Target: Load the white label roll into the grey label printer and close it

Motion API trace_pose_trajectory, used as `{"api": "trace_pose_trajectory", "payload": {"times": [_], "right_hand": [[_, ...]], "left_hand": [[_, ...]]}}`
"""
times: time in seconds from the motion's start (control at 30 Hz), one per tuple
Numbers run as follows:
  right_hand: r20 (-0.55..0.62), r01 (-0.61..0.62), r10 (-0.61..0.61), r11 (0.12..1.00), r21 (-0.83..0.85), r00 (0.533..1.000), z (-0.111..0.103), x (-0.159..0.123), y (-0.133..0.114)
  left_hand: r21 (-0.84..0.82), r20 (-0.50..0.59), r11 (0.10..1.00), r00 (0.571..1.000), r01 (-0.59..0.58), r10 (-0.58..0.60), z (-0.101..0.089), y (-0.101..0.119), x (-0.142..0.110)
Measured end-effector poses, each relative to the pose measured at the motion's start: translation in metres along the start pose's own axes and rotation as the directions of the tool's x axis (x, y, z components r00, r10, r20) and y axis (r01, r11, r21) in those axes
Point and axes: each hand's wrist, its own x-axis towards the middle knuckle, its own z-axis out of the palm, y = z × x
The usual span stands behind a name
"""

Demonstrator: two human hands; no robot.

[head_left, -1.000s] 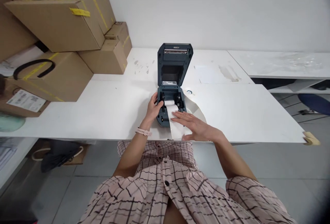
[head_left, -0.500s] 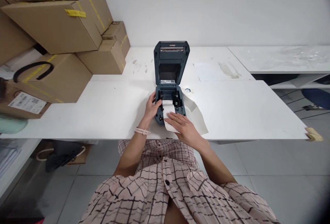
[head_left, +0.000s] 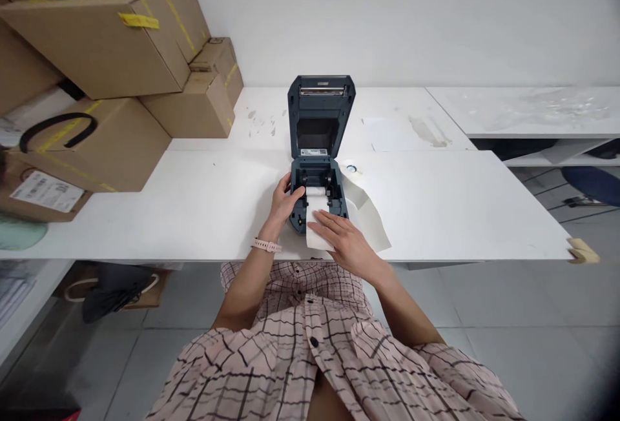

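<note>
A dark blue-grey label printer [head_left: 314,161] stands on the table with its lid [head_left: 317,110] raised. White label paper [head_left: 317,204] comes from inside the body and hangs over its front edge. My left hand [head_left: 283,200] grips the printer's left wall, fingers outside and thumb over the rim close to the paper. Lying flat on the paper strip, my right hand [head_left: 343,240] has its fingers stretched out together. It covers the printer's front right corner and part of the strip.
A creased pale sheet [head_left: 371,221] lies right of the printer, near a small ring-shaped item [head_left: 351,168]. Cardboard boxes [head_left: 111,46] are stacked at the left. The table's front edge [head_left: 460,259] runs before me; a blue stool [head_left: 593,183] stands beyond its right end.
The view has shifted slightly. The paper strip lies a little further right inside the printer, while both hands stay in nearly the same places.
</note>
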Motion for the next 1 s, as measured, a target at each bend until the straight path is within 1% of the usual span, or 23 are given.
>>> {"api": "trace_pose_trajectory", "payload": {"times": [0.1,0.17,0.2,0.23,0.27,0.3,0.33,0.37,0.4,0.43,0.47,0.5,0.57,0.6,0.63,0.67,0.7,0.73,0.77,0.83,0.87,0.93,1.0], "right_hand": [[0.023,-0.010,0.010,0.999,0.030,1.000,-0.002,-0.003,-0.001],[0.078,0.023,-0.031,0.994,0.105,0.996,-0.013,-0.007,-0.001],[0.104,0.049,-0.067,0.984,0.169,0.992,-0.022,-0.008,0.000],[0.100,0.066,-0.092,0.969,0.238,0.991,-0.034,-0.006,0.003],[0.052,0.070,-0.089,0.953,0.295,0.995,-0.048,-0.002,0.008],[-0.032,0.062,-0.055,0.939,0.337,0.998,-0.063,0.007,0.016],[-0.170,0.031,0.031,0.936,0.351,0.985,-0.078,0.020,0.028],[-0.322,-0.008,0.124,0.941,0.337,0.939,-0.093,0.038,0.043],[-0.434,-0.034,0.182,0.944,0.327,0.882,-0.106,0.060,0.060],[-0.490,-0.053,0.225,0.939,0.340,0.842,-0.117,0.085,0.080],[-0.514,-0.065,0.264,0.926,0.372,0.816,-0.126,0.112,0.101],[-0.501,-0.076,0.294,0.909,0.409,0.814,-0.133,0.139,0.120],[-0.417,-0.106,0.340,0.865,0.490,0.843,-0.141,0.185,0.150],[-0.376,-0.123,0.359,0.843,0.524,0.854,-0.143,0.201,0.158],[-0.350,-0.134,0.367,0.830,0.541,0.862,-0.144,0.210,0.160],[-0.343,-0.136,0.367,0.828,0.545,0.865,-0.143,0.212,0.156],[-0.355,-0.128,0.361,0.834,0.537,0.862,-0.141,0.207,0.147],[-0.380,-0.113,0.351,0.844,0.524,0.856,-0.138,0.195,0.134],[-0.410,-0.096,0.339,0.856,0.508,0.847,-0.133,0.178,0.118],[-0.464,-0.078,0.336,0.868,0.491,0.820,-0.116,0.136,0.081],[-0.481,-0.091,0.340,0.879,0.468,0.809,-0.105,0.113,0.062],[-0.463,-0.151,0.333,0.910,0.385,0.821,-0.078,0.074,0.032],[-0.453,-0.186,0.328,0.925,0.330,0.829,-0.048,0.046,0.012]], "left_hand": [[-0.006,-0.002,1.000,1.000,0.003,-0.003,0.000,0.000,0.000],[-0.023,-0.008,1.000,1.000,0.002,-0.002,0.001,-0.002,0.000],[-0.034,-0.013,0.999,1.000,0.003,-0.003,0.001,-0.003,0.000],[-0.044,-0.018,0.999,1.000,0.005,-0.005,0.001,-0.004,0.000],[-0.052,-0.022,0.999,1.000,0.011,-0.012,0.001,-0.005,0.000],[-0.056,-0.023,0.998,1.000,0.019,-0.021,0.001,-0.006,0.001],[-0.057,-0.027,0.998,0.999,0.030,-0.031,0.001,-0.006,0.000],[-0.054,-0.032,0.998,0.999,0.041,-0.043,0.001,-0.005,0.000],[-0.047,-0.038,0.998,0.998,0.052,-0.054,0.002,-0.004,-0.001],[-0.035,-0.048,0.997,0.997,0.062,-0.064,0.002,-0.002,-0.002],[-0.019,-0.058,0.997,0.996,0.070,-0.071,0.001,-0.001,-0.005],[0.000,-0.066,0.997,0.995,0.074,-0.074,0.001,0.000,-0.008],[0.038,-0.074,0.996,0.994,0.077,-0.074,-0.002,-0.001,-0.018],[0.050,-0.077,0.996,0.994,0.080,-0.076,-0.005,-0.003,-0.025],[0.056,-0.078,0.995,0.994,0.085,-0.081,-0.009,-0.005,-0.031],[0.051,-0.077,0.994,0.993,0.097,-0.093,-0.013,-0.007,-0.038],[0.034,-0.075,0.993,0.991,0.114,-0.111,-0.019,-0.010,-0.045],[0.009,-0.076,0.991,0.988,0.134,-0.132,-0.025,-0.011,-0.050],[-0.020,-0.079,0.989,0.985,0.150,-0.151,-0.031,-0.012,-0.055],[-0.075,-0.097,0.985,0.982,0.153,-0.160,-0.040,-0.008,-0.060],[-0.093,-0.100,0.986,0.983,0.141,-0.150,-0.043,-0.005,-0.061],[-0.109,-0.085,0.988,0.990,0.107,-0.116,-0.044,0.006,-0.061],[-0.095,-0.044,0.992,0.995,0.088,-0.092,-0.037,0.016,-0.060]]}}
